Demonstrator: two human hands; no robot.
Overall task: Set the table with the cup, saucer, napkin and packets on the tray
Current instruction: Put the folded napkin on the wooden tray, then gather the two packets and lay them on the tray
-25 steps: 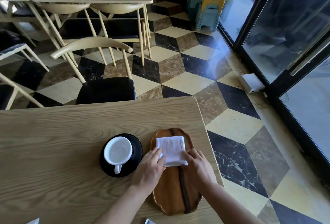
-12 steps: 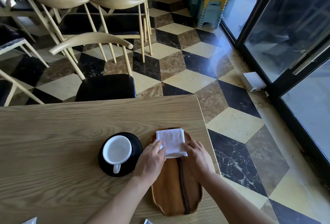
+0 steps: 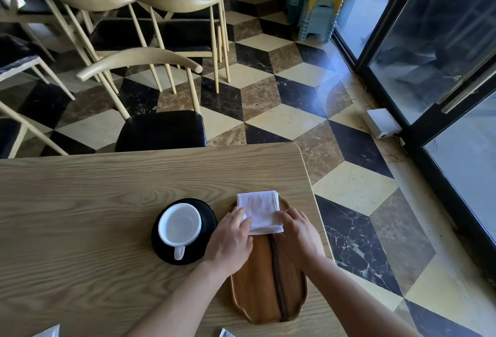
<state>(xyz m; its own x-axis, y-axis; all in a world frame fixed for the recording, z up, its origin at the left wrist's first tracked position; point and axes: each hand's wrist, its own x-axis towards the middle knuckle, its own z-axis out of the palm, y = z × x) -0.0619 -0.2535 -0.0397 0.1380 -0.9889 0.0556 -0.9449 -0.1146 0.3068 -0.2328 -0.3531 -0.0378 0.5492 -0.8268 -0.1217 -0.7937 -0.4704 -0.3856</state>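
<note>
A folded white napkin [image 3: 259,209] lies on the far end of the oval wooden tray [image 3: 257,291], its far edge reaching past the tray's rim. My left hand [image 3: 230,240] grips the napkin's near left corner. My right hand [image 3: 299,234] grips its right edge. Left of the tray, a white cup [image 3: 179,224] stands on a black saucer [image 3: 208,218] with its handle pointing toward me. Two white packet corners [image 3: 48,332] [image 3: 224,333] show at the frame's bottom edge.
The wooden table [image 3: 107,189] ends just right of the tray at a rounded corner. A black-seated chair [image 3: 161,130] stands at the far side. Tiled floor and glass doors [image 3: 442,68] lie to the right.
Both hands have slid the napkin away from me along the tray, from its upper middle to its far end. Cup and saucer have not moved.
</note>
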